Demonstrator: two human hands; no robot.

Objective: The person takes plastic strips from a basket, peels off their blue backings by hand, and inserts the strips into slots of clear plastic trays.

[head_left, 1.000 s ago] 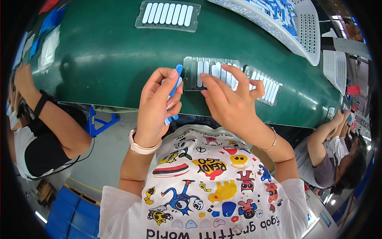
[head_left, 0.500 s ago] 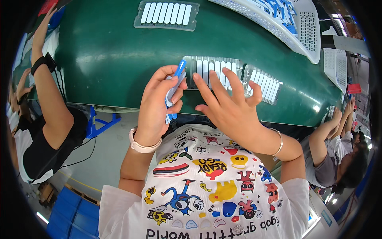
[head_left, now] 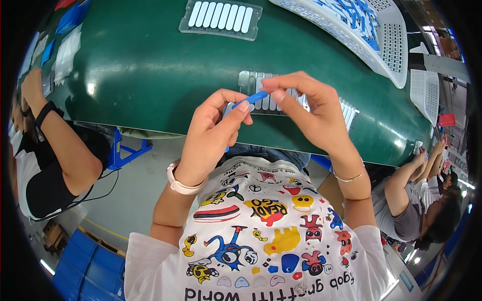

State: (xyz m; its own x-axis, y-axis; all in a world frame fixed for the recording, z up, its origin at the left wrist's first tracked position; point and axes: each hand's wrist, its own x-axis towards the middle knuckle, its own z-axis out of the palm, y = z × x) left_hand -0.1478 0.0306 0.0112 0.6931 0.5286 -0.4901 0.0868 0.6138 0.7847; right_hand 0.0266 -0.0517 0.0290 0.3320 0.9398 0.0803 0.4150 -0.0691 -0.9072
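Note:
My left hand [head_left: 213, 128] is closed around a few slim strips with rounded ends, blue and whitish. One blue strip [head_left: 251, 99] slants up and right from between its thumb and fingers. The thumb and forefinger of my right hand [head_left: 314, 108], slightly blurred, close on the upper end of that strip. Behind my hands lies a clear tray [head_left: 244, 79] with a row of white rounded strips, partly covered by my right hand. A second tray [head_left: 355, 114] of white strips shows just past my right wrist.
Farther back on the green table [head_left: 135, 65] lies another clear tray [head_left: 221, 32] of white strips. A white perforated basket [head_left: 394, 47] of blue and white pieces stands at the back right. Co-workers sit on both sides; one's arm [head_left: 65, 145] reaches onto the table's left end.
My right hand has moved from spread over the near tray to the blue strip at my left hand. The strip now tilts more to the right. The left-hand co-worker's arm has lowered.

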